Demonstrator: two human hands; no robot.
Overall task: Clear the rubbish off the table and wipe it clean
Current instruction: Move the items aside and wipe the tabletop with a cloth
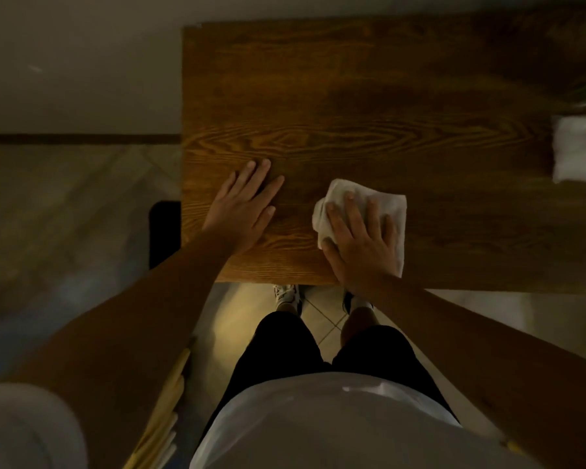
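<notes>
White cloth (362, 211) lies under the flat, spread right hand (361, 245) near the table's (352, 96) front edge, pressed for wiping. Left hand (242, 208) rests flat and empty, likely bracing.

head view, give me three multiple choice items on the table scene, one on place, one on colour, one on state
1. Where does the cloth lie on the table?
A. near edge, under the right hand
B. far left corner
C. on the floor

2. What colour is the cloth?
A. red
B. white
C. black

3. How does the left hand lie?
A. curled in a fist
B. pinching a cup
C. flat on the wood, fingers straight

Answers: 1 A, the right hand presses it close to the near edge. 2 B, it shows pale white on the brown wood. 3 C, palm down and holding nothing.
</notes>
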